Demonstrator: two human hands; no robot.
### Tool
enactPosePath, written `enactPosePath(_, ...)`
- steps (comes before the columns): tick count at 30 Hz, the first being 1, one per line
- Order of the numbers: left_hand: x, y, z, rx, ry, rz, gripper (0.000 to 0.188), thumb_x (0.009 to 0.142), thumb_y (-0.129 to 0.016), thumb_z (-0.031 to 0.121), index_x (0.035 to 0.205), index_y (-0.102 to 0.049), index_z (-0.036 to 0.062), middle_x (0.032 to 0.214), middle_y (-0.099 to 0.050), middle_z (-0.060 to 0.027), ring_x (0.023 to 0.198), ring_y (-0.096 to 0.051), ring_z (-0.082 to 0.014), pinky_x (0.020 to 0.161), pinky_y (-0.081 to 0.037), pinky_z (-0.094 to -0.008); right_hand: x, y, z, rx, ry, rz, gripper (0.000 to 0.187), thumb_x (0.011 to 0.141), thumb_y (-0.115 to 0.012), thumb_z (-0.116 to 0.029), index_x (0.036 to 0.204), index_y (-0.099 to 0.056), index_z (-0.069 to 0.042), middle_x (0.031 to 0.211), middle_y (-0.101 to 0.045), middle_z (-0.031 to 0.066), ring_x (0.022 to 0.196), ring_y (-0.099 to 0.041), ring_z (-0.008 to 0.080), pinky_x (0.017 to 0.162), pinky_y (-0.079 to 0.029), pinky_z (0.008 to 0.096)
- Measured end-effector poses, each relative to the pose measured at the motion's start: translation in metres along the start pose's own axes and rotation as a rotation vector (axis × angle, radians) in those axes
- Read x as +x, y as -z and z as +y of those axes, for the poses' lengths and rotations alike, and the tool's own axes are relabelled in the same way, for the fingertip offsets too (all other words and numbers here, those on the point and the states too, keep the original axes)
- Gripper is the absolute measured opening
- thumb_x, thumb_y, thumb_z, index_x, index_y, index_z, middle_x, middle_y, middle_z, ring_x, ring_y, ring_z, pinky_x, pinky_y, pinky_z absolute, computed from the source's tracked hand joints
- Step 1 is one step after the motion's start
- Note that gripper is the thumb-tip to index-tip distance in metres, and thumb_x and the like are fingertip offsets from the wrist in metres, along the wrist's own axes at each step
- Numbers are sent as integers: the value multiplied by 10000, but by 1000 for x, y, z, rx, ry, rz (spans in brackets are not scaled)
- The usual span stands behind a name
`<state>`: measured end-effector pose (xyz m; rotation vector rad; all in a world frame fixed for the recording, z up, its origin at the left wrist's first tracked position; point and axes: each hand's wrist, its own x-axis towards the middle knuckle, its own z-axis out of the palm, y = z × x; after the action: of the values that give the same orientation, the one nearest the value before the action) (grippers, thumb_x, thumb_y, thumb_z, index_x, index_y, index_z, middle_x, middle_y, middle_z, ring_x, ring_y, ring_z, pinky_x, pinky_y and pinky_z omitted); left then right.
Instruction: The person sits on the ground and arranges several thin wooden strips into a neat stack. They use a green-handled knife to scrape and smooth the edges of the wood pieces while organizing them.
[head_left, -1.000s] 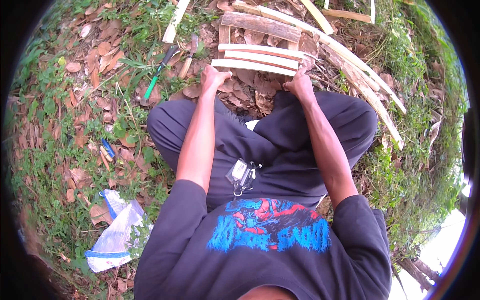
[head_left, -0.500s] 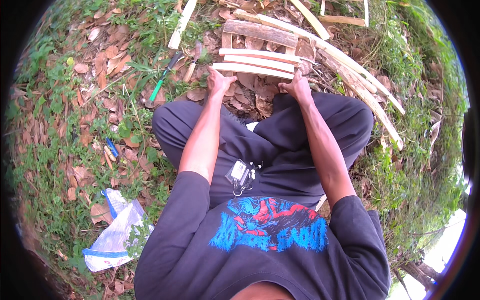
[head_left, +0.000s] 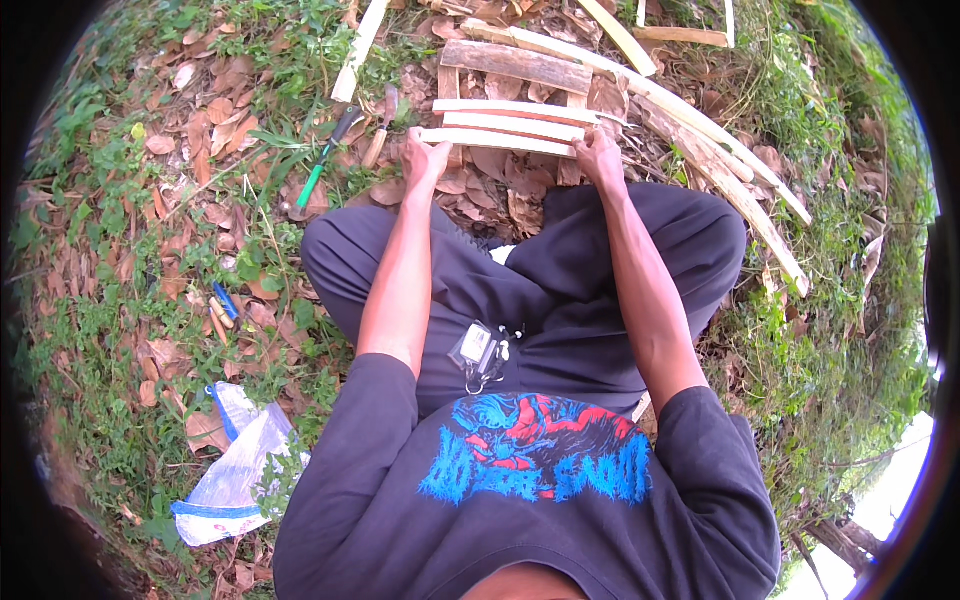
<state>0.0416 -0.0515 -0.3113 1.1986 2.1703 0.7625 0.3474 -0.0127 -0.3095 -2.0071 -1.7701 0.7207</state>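
You are clamping your left hand (head_left: 425, 160) and right hand (head_left: 600, 155) on the nearest pale slat (head_left: 500, 141), upper centre; uneven pressure could be cracking it, or splinters pricking fingers.

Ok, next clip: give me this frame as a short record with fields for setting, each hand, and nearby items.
Setting: person seated cross-legged on leafy, grassy ground
Left hand: grips left end of pale wooden slats
Right hand: grips right end of the slats
Tools: green-handled tool and wooden-handled tool, left of the slats
Other: plastic bag, long wooden strips
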Motion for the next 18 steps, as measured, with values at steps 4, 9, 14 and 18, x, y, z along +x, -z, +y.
enactPosePath(4, 3, 1, 3, 198, -111, 183, 522, 730, -714, 267, 1170, -567, 28, 1016, -628, -197, 1024, -577, -341, 904, -448, -423, 2, 1, -4, 52, -13, 32, 368, 803, -692, -288, 923, -635, 55, 914, -662, 254, 912, -641, 374, 832, -482, 429)
enactPosePath(9, 17, -4, 12, 39, -341, 168, 355, 791, -646, 198, 1116, -634, 56, 1043, -611, -210, 1034, -567, -361, 938, -427, -446, 7, -4, 6, 99, -46, 32, 402, 779, -713, -293, 952, -630, 59, 945, -657, 250, 940, -633, 368, 855, -477, 428)
enactPosePath(14, 34, -11, 12, 124, -238, 184, 458, 800, -650, 266, 1185, -600, 23, 1056, -650, -189, 1028, -603, -332, 912, -454, -438, 19, -10, 5, 27, 1, 305, 522, 776, -701, -345, 1085, -589, 61, 1084, -617, 271, 1044, -591, 385, 910, -462, 420)
enactPosePath(18, 61, -7, 10, 96, -148, 97, 602, 770, -676, 385, 1220, -577, -2, 1067, -669, -175, 996, -641, -310, 879, -484, -392, 33, -1, -4, 11, -17, 177, 595, 782, -654, -361, 1141, -514, 93, 1276, -451, 344, 1187, -456, 454, 1023, -384, 468)
